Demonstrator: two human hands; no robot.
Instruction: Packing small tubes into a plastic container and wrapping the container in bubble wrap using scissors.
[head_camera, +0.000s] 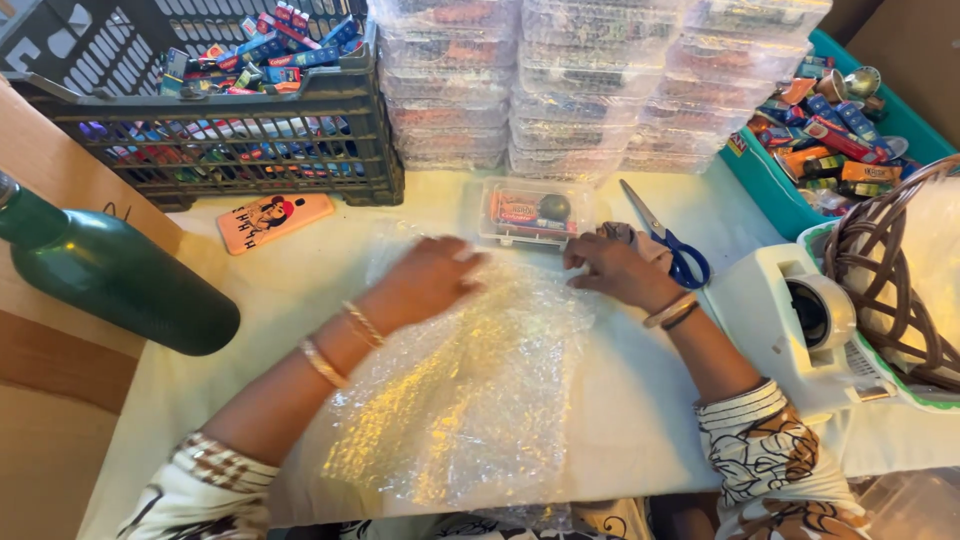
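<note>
A sheet of clear bubble wrap (470, 390) lies spread on the white table (250, 310) in front of me. My left hand (428, 278) rests flat on its far left part, fingers slightly blurred. My right hand (618, 268) presses the sheet's far right edge, fingers curled down. Just beyond both hands sits a small clear plastic box (530, 212) filled with wrapped sweets and a dark round item. Blue-handled scissors (672, 246) lie right beside my right hand.
A dark plastic crate (240, 110) of small packets stands back left, stacked clear boxes (590, 80) at the back middle, a teal tray (830, 110) of sweets back right. A green bottle (110, 275) lies left, an orange phone (273, 220) near it, a white tape dispenser (810, 310) and wicker basket (900, 270) right.
</note>
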